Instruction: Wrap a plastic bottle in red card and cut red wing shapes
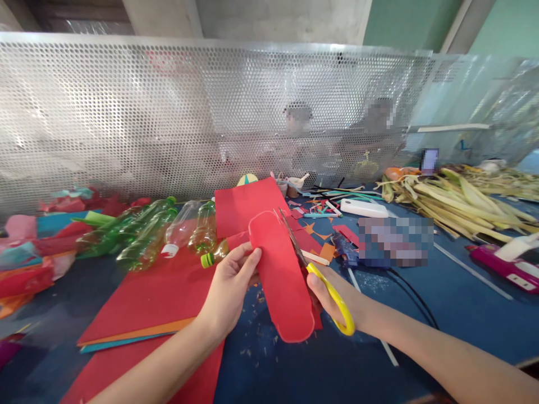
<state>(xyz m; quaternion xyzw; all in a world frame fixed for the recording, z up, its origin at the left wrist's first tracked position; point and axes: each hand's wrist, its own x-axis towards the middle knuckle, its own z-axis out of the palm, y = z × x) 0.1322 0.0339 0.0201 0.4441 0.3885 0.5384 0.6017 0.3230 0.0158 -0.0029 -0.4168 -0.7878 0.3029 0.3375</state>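
My left hand pinches a long red paper piece with rounded ends by its left edge, thumb on top. A pale outline runs around the piece. In my right hand is a pair of scissors with yellow handles, the fingers closed around them. The blades lie along the paper's upper right edge, pointing away from me; whether paper sits between them I cannot tell. Under and behind the piece are more red paper sheets and small scraps on the blue table.
Several plastic bottles lie on the left by stacked red sheets and crumpled coloured paper. Right are a glue gun with a black cable, a white power strip, dried husks and a magenta device. Perforated metal stands behind.
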